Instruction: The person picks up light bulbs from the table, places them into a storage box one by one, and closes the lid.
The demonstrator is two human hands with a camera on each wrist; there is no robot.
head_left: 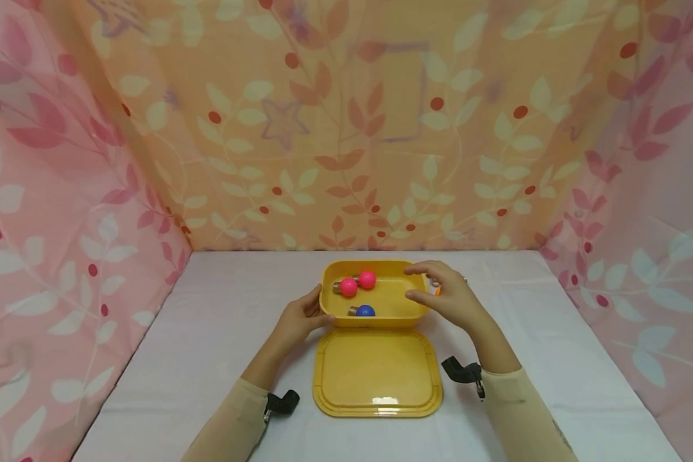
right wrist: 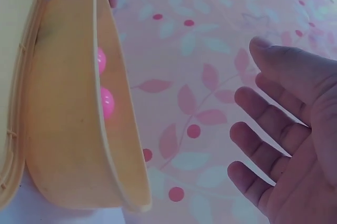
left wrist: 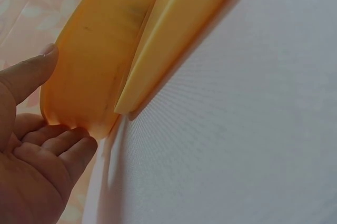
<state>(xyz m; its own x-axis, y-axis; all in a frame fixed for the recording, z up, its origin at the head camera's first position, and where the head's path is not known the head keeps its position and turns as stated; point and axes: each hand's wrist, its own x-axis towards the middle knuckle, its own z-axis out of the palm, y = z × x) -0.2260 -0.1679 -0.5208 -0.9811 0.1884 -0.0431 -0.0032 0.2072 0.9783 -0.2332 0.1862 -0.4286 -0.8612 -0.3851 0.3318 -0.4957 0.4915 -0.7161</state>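
Note:
A yellow plastic box [head_left: 393, 305] stands uncovered on the table. Inside it lie two pink light bulbs [head_left: 348, 287] near the left and a blue light bulb [head_left: 366, 310] by the front wall. My left hand [head_left: 299, 317] holds the box's left front corner, thumb at the front and fingers along the left end. In the left wrist view that hand [left wrist: 37, 150] touches the yellow wall [left wrist: 89, 60]. Over the box's right end is my right hand [head_left: 447, 295], fingers spread and holding nothing; the right wrist view shows this hand [right wrist: 289, 134] apart from the box.
A yellow lid [head_left: 378, 372] lies flat in front of the box. Something orange [head_left: 437, 290] beside the box's right end is mostly hidden by my right hand. Flowered cloth [head_left: 346, 160] walls off the back and both sides of the white-covered table [head_left: 208, 359].

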